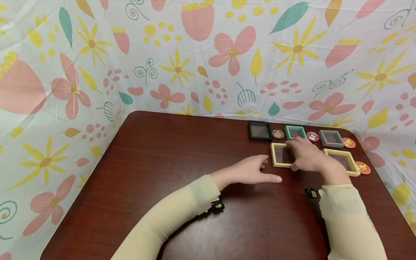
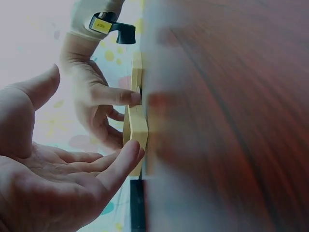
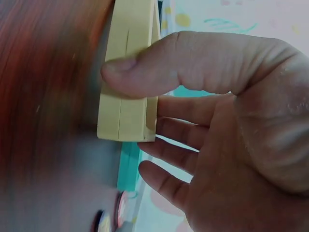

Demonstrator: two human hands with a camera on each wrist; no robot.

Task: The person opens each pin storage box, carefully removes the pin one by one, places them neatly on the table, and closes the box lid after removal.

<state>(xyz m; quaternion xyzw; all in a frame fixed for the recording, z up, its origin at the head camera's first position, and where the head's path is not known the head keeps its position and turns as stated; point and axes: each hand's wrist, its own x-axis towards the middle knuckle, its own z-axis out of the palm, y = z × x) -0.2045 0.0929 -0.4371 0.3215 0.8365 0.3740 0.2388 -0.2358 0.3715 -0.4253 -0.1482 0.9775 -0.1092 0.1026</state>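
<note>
A pale yellow display frame (image 1: 274,155) with a clear film pane lies near the right rear of the table. My right hand (image 1: 307,155) holds its right end, the thumb on the near side and the fingers over the far side. In the right wrist view, the thumb presses the side of the frame (image 3: 133,116). Just left of the same frame, my left hand (image 1: 248,169) hovers with fingers and thumb spread, holding nothing. In the left wrist view, its fingertips overlap the frame (image 2: 139,128); contact cannot be told.
Behind stand a black frame (image 1: 261,139), a teal frame (image 1: 295,127) and a grey frame (image 1: 333,144). Another yellow frame (image 1: 351,162) lies right of my right hand. Round tokens, including a dark one (image 1: 278,134) and an orange one (image 1: 363,167), lie beside frames. A patterned cloth (image 1: 195,72) hangs behind.
</note>
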